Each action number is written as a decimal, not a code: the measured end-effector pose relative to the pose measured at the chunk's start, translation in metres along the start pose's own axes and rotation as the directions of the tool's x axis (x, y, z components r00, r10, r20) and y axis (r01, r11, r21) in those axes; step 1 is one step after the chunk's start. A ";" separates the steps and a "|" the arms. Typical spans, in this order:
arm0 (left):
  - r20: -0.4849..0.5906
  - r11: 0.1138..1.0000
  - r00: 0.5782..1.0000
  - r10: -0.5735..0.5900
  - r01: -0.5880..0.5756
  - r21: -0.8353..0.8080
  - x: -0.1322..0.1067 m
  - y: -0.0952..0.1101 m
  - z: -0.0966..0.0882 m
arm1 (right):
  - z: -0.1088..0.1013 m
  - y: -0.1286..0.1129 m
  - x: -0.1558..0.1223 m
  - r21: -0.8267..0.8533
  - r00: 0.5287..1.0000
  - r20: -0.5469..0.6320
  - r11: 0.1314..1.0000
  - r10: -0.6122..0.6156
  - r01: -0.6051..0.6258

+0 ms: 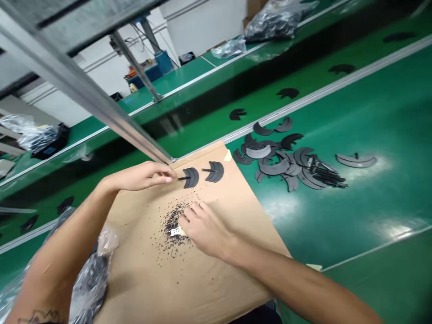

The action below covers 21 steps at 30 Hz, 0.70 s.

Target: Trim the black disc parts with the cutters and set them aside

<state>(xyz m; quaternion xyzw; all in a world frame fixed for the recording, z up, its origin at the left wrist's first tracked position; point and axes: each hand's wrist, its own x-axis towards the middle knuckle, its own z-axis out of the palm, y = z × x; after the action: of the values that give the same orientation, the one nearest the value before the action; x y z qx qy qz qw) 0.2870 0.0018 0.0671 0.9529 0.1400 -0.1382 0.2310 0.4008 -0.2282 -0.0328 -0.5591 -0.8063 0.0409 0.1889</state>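
1. Left hand (141,176): at the far edge of the cardboard (189,283). Fingers closed to a narrow pinch on the pin (182,178), which juts from fan piece A (191,177).
2. Fan piece A: black, curved, flat on the cardboard near its far corner.
3. Fan piece B (215,171): same kind, own pin, just beside A on the right, not touching it.
4. Right hand (205,229): mid-cardboard, palm down, fingers loosely curled, tips on the grains (170,222). Whether it grips anything cannot be told.
5. Grains: small black bits, heaped mid-cardboard, strays scattered around.
6. Plate (175,231): small, pale, shiny, in the grains, touching the right fingertips.
7. Crescents (276,164): loose heap on the green table (371,216), just off the cardboard's right edge.
8. Rods (327,174): black bundle at the heap's right side.
9. Lone crescent (356,160): right of the rods, apart.
10. Bag (89,279): clear plastic, dark contents, at the cardboard's near left edge.
11. Bar (84,94): metal, slanting down to the cardboard's far edge.
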 end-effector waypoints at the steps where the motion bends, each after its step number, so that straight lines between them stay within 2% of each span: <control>1: 0.015 0.997 0.997 0.075 -0.075 0.006 0.021 0.010 0.001 | 0.001 0.000 0.000 -0.004 1.000 -0.004 1.000 0.006 -0.006; 3: -0.004 0.978 0.981 0.195 -0.194 0.075 0.073 0.024 0.004 | 0.002 -0.001 -0.001 -0.015 1.000 -0.015 1.000 0.012 -0.013; 5: -0.100 0.953 0.963 0.249 -0.225 0.201 0.132 0.030 0.008 | 0.005 -0.001 -0.002 -0.030 1.000 -0.026 0.999 0.012 -0.012; 7: -0.218 0.945 0.950 0.225 -0.158 0.287 0.190 0.029 0.009 | 0.007 -0.002 -0.003 -0.038 0.999 -0.038 0.999 0.006 -0.007; 9: -0.304 0.952 0.937 0.171 -0.078 0.296 0.242 0.027 0.008 | 0.009 -0.002 -0.004 -0.030 0.999 -0.054 1.000 0.005 -0.007; 12: -0.359 0.973 0.928 0.105 -0.021 0.230 0.301 0.026 0.006 | 0.012 -0.003 -0.005 0.009 0.998 -0.070 1.000 0.005 -0.004; 14: -0.359 0.981 0.931 0.067 0.004 0.195 0.326 0.027 0.006 | 0.013 -0.003 -0.005 0.034 0.997 -0.079 0.999 0.004 -0.002; 16: -0.355 0.980 0.935 0.023 0.049 0.191 0.339 0.029 0.009 | 0.015 -0.002 -0.004 0.050 0.997 -0.083 0.999 0.006 -0.002; 18: -0.382 0.971 0.924 -0.013 0.103 0.217 0.340 0.030 0.014 | 0.016 -0.001 -0.004 0.059 0.996 -0.084 0.998 0.010 -0.005; 21: -0.443 0.952 0.896 -0.016 0.149 0.268 0.324 0.028 0.016 | 0.013 0.001 -0.004 0.055 0.996 -0.089 0.998 0.019 -0.014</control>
<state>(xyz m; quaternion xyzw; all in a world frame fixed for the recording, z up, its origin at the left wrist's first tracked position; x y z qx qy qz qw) 0.5923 0.0362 -0.0416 0.9762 0.2065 0.0495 0.0429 0.3986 -0.2293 -0.0465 -0.5616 -0.7909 0.0393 0.2399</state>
